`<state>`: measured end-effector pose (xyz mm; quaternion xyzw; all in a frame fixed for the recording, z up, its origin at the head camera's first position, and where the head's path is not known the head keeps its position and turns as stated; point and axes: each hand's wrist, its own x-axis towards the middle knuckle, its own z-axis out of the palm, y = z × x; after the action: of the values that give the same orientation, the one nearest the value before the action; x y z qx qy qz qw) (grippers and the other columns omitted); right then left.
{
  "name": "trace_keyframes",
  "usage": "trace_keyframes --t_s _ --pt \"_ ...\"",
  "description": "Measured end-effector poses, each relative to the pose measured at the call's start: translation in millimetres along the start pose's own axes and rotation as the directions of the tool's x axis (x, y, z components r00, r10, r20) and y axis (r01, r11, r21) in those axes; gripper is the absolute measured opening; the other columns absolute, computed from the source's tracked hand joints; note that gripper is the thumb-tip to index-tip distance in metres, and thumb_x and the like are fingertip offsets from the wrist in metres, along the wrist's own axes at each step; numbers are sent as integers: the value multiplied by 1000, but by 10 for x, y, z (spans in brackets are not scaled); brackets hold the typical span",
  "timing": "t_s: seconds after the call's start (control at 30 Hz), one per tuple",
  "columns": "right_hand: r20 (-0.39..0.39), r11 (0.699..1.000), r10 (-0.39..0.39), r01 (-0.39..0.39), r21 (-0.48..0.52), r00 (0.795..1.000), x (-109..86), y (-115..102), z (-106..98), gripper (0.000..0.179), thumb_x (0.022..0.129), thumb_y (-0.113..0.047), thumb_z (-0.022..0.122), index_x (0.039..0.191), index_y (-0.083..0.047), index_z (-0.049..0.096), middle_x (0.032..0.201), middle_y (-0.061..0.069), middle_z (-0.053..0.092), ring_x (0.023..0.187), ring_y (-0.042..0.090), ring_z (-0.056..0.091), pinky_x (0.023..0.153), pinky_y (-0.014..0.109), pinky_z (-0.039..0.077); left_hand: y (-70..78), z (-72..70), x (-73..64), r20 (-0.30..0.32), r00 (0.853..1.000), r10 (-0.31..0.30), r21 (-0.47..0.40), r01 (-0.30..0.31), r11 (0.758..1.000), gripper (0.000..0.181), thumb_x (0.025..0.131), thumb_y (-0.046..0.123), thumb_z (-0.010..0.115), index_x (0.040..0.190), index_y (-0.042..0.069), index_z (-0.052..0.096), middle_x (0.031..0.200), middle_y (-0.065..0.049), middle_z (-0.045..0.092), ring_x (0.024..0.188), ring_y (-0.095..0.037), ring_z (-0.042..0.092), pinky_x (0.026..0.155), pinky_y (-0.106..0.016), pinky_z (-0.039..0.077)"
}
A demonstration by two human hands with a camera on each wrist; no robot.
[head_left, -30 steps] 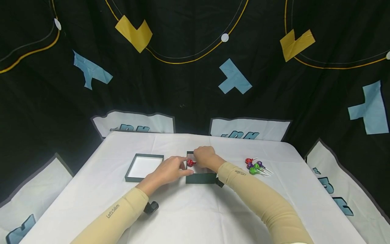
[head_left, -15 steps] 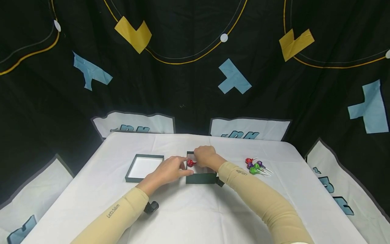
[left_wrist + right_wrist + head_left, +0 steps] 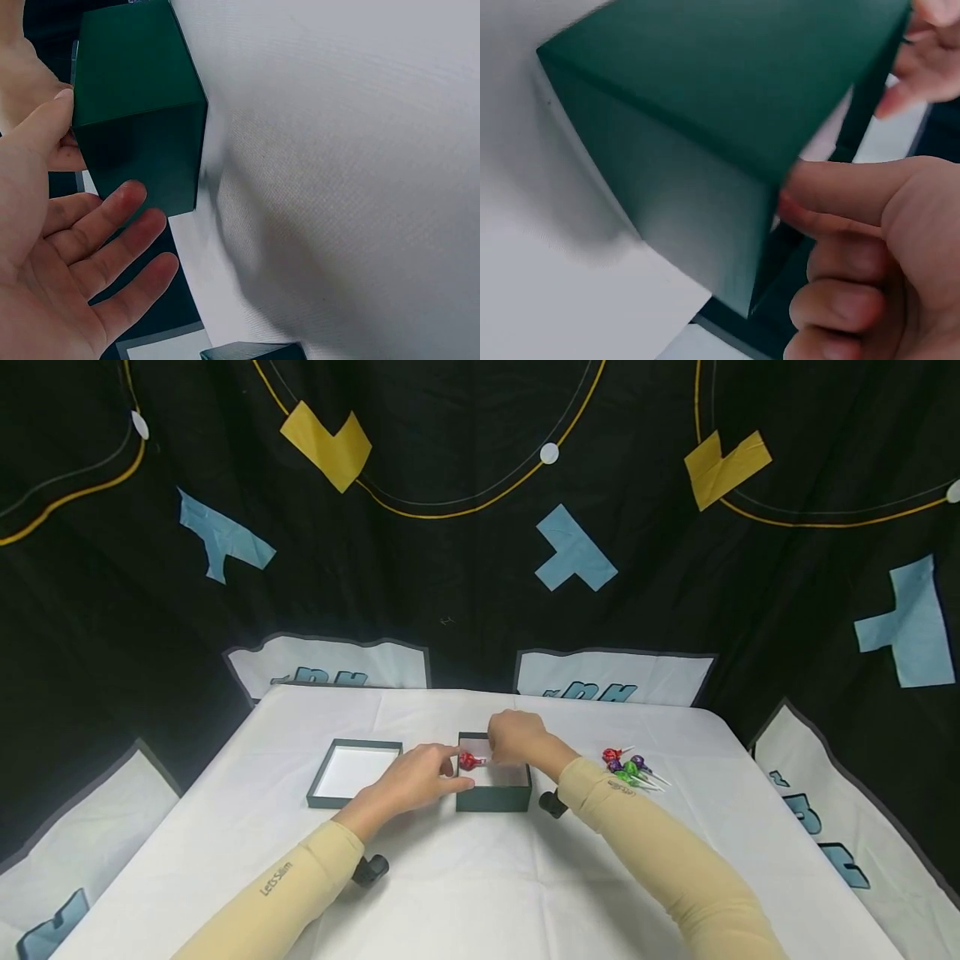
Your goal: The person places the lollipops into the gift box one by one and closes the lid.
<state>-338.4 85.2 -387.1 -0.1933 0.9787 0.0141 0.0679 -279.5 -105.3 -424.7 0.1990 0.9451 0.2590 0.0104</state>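
Observation:
A dark green open box point(image 3: 492, 799) stands mid-table, pale inside. A red-wrapped lollipop point(image 3: 468, 762) lies in its left part, short white stick to the right. My left hand point(image 3: 412, 779) is at the box's left side, fingers spread and fairly straight; in the left wrist view the fingertips point(image 3: 156, 219) are by the green wall. Over the box's right rear part is my right hand point(image 3: 519, 741). In the right wrist view its thumb and index finger reach past the box edge, other fingers curled; their tips are hidden, so I cannot tell whether they hold anything.
A shallow green lid point(image 3: 356, 772), white inside, lies left of the box. Several red, purple and green lollipops point(image 3: 630, 770) are heaped on the right of the white-covered table point(image 3: 480, 893). A black curtain point(image 3: 450, 593) hangs behind.
My right hand has shifted right across the box, uncovering more of its inside and front right corner. The left hand and the red lollipop stay in place.

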Motion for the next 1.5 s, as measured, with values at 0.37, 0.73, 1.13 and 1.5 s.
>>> trace_keyframes --t_s 0.37,0.73,1.13,1.5 --pt "-43 982 18 -10 186 999 -123 415 -86 13 86 -20 79 99 -17 80 104 1 74 88 19 62 77 39 54 -15 18 -4 -5 1000 12 8 -12 1000 68 85 46 79 140 10 61 76 9 64 72 -11 56 68 -31 47" --pt "-30 915 38 -22 403 999 -255 991 -159 10 88 -18 78 97 -17 77 92 4 65 84 22 57 71 33 50 -22 15 -15 -11 1000 21 13 -21 1000 67 86 45 78 141 11 60 75 10 63 72 -10 55 68 -31 45" --pt "-49 880 -20 40 474 999 -343 1528 -118 16 90 -16 75 105 -11 76 97 9 65 87 23 53 71 33 46 -47 31 -15 -8 1000 18 7 -18 1000 67 86 45 78 141 11 60 76 9 63 72 -11 55 67 -30 46" --pt "-48 855 -3 27 517 999 -418 1864 -16 19 92 -14 72 108 -5 75 104 12 66 94 25 55 78 35 48 -58 35 1 -16 999 28 19 -28 999 67 86 46 78 140 10 61 75 10 63 72 -10 55 67 -30 46"
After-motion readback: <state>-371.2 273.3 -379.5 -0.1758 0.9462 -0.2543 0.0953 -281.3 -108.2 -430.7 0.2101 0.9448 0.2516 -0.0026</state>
